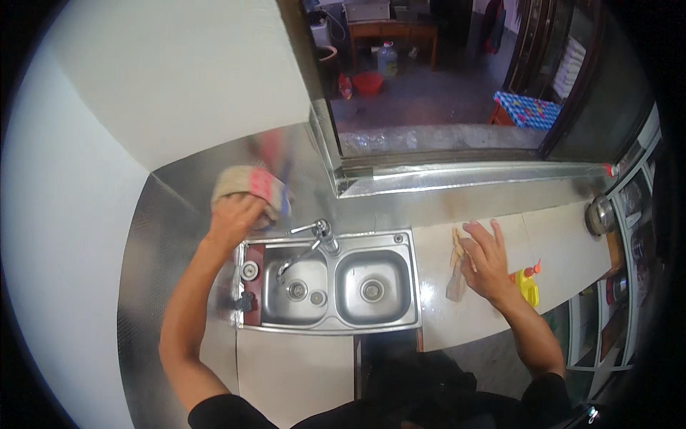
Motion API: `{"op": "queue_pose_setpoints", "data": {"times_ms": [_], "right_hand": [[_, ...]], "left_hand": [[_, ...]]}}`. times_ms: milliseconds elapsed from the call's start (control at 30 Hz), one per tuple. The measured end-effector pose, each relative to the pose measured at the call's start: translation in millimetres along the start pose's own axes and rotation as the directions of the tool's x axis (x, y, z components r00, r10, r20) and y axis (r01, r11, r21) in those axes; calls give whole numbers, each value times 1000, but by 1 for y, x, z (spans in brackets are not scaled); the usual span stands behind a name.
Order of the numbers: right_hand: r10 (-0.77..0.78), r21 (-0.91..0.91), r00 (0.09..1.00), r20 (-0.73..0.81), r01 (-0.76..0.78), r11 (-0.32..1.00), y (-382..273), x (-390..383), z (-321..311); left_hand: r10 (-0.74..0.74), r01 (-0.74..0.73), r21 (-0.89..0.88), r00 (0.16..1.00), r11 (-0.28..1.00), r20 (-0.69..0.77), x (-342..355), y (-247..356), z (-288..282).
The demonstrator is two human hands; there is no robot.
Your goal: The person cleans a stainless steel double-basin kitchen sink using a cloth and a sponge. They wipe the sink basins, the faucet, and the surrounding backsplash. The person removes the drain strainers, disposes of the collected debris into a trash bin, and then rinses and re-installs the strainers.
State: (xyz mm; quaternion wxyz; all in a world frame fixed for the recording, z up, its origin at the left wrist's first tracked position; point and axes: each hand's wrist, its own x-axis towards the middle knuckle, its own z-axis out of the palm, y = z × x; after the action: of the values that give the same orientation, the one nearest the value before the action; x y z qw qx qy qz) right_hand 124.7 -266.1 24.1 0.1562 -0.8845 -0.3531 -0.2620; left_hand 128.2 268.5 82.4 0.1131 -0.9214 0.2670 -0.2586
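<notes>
Against the silvery wall lining left of the sink, my left hand [237, 217] holds a beige cloth [243, 179] with a pink-red stripe. Its fingers press on the folded fabric, and some are hidden by it. My right hand [487, 259] is above the counter on the right of the sink, fingers apart, holding nothing that I can see. Just beside it lies a crumpled tan and grey thing [456, 287], perhaps a rag. A double-bowl steel sink [371, 323] with a chrome faucet [323, 234] sits between both hands.
A yellow bottle with a red top [527, 287] stands right of my right hand. A sink strainer [249, 270] and a small black thing [246, 300] rest at the sink's left edge. A metal pot [600, 214] is at the far right, near shelves. Behind the sink, a window frame [443, 159] opens onto another room.
</notes>
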Motion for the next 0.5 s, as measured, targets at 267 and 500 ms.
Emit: {"op": "queue_pose_setpoints", "data": {"times_ms": [267, 500], "right_hand": [[-4, 951, 953, 302, -301, 64, -53, -17, 76], [18, 241, 555, 832, -332, -912, -73, -102, 127]], "left_hand": [[-701, 521, -513, 665, 682, -258, 60, 232, -89], [-824, 563, -762, 231, -320, 517, 51, 412, 49]]}}
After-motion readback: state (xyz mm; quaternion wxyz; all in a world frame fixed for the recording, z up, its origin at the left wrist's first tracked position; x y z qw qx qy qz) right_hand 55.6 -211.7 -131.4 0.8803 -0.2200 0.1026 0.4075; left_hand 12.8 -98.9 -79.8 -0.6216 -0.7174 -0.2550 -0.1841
